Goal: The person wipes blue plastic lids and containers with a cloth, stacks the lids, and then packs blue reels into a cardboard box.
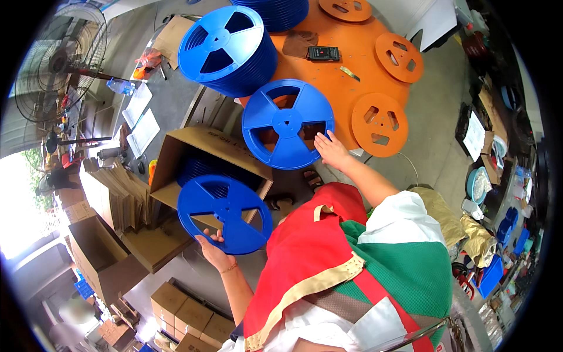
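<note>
My left hand (216,253) grips the lower rim of a blue plastic reel (241,233) with spoke-like cutouts, its fingers curled over the edge. That reel is in front of the opening of a cardboard box (220,141), where more blue reels (202,167) are stacked. My right hand (333,151) lies with fingers stretched out against the right rim of another blue reel (286,122). This second reel is at the near edge of an orange table (328,76). A tall stack of blue reels (226,44) stands just beyond it.
Orange discs with slots (378,138) lie along the table's right side, near a small black device (324,54). A grey table (161,100) with papers is at left, by a fan (58,61). Flattened cardboard (120,193) and an open carton (99,246) stand at lower left.
</note>
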Demonstrator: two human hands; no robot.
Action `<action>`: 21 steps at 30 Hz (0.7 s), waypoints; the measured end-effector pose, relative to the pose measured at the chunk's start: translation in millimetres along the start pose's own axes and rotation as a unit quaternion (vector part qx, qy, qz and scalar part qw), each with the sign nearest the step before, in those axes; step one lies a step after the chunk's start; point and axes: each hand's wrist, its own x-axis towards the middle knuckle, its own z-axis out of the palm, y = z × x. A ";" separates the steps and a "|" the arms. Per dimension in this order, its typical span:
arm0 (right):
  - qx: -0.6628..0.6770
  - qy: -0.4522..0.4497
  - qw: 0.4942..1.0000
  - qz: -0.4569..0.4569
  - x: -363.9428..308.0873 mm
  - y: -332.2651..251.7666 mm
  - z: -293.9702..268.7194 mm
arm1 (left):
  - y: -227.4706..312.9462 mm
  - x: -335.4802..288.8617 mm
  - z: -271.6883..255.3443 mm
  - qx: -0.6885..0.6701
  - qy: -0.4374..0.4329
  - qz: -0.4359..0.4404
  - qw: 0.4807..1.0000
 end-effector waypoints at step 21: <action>0.932 -0.089 0.197 0.290 24.5 -89.0 -131.0 | 12.3 14.3 -12.9 -0.161 -0.225 -0.111 0.954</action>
